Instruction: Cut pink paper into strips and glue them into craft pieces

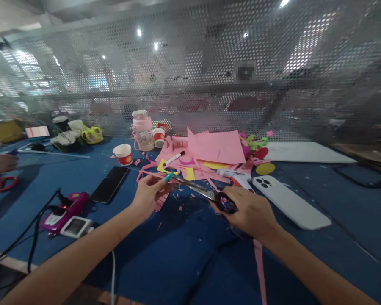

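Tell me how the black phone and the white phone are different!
The black phone shows its dark screen, but the white phone shows its back and camera lenses. The black phone lies on the left hand's side, the white phone by the right hand. Both lie flat on the blue table.

Blue table (158,262) | pink paper pile (219,146) | black phone (110,185) | white phone (292,203)

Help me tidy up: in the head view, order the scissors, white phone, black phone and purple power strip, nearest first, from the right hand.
1. Scissors: held in the right hand.
2. White phone: just right of it.
3. Black phone: well left.
4. Purple power strip: farther left.
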`<state>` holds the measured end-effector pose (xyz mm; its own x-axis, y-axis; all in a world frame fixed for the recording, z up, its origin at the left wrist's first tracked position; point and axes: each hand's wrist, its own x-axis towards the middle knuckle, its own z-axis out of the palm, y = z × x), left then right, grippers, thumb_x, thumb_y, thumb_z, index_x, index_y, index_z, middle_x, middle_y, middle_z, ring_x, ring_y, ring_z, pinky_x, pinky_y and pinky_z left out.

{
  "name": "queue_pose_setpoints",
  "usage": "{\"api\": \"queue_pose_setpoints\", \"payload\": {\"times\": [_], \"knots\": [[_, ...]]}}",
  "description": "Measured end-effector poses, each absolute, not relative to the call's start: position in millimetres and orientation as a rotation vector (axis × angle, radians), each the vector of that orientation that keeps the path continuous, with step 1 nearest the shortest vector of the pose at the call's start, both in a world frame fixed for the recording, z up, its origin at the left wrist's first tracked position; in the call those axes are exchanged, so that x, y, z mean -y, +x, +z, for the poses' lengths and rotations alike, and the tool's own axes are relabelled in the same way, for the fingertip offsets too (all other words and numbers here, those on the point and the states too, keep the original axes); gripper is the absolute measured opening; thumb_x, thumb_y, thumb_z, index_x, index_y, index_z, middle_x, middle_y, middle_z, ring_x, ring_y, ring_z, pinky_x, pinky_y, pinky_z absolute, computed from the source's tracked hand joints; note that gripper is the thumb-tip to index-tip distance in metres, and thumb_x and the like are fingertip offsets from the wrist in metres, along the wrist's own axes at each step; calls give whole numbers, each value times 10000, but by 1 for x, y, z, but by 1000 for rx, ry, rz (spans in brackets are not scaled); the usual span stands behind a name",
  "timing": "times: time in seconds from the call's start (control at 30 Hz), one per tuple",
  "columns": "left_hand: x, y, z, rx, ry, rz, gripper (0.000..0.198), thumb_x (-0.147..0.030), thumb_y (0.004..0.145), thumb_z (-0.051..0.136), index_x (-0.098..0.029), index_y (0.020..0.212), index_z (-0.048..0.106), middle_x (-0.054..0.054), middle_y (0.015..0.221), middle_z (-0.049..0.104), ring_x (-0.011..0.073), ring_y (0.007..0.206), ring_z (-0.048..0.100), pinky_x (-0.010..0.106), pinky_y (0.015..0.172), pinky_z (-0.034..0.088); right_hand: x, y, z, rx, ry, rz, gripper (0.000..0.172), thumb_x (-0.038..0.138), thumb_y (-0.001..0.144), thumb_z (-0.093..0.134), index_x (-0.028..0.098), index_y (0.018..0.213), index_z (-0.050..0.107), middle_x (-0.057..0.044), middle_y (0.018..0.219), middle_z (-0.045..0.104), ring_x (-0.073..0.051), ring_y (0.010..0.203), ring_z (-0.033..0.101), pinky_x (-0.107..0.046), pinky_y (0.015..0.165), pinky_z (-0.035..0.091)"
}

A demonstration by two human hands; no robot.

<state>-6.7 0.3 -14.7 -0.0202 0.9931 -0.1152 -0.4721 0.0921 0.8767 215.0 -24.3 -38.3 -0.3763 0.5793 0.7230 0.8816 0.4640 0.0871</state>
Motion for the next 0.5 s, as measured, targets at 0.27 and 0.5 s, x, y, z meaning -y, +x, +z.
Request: {"api": "queue_pose_setpoints", "payload": {"times": [0.27, 0.5], "knots": [[0, -7, -14, -907, 804, 1362, 201, -201, 483, 759, -125, 602, 616, 20, 585, 671, 141, 578, 642, 255, 620, 534, 23, 218, -36, 2096, -1185, -729, 322, 426, 774, 440, 175, 602, 543, -13, 528, 549, -123, 527, 525, -208, 473, 290], [-1, -7, -16, -892, 808, 1379, 216, -207, 461, 771, -116, 571, 609, 28, 573, 671, 152, 595, 647, 276, 645, 541, 22, 221, -36, 2121, -1212, -731, 343, 429, 781, 417, 175, 603, 563, -11, 509, 534, -120, 511, 510, -210, 460, 265]]}}
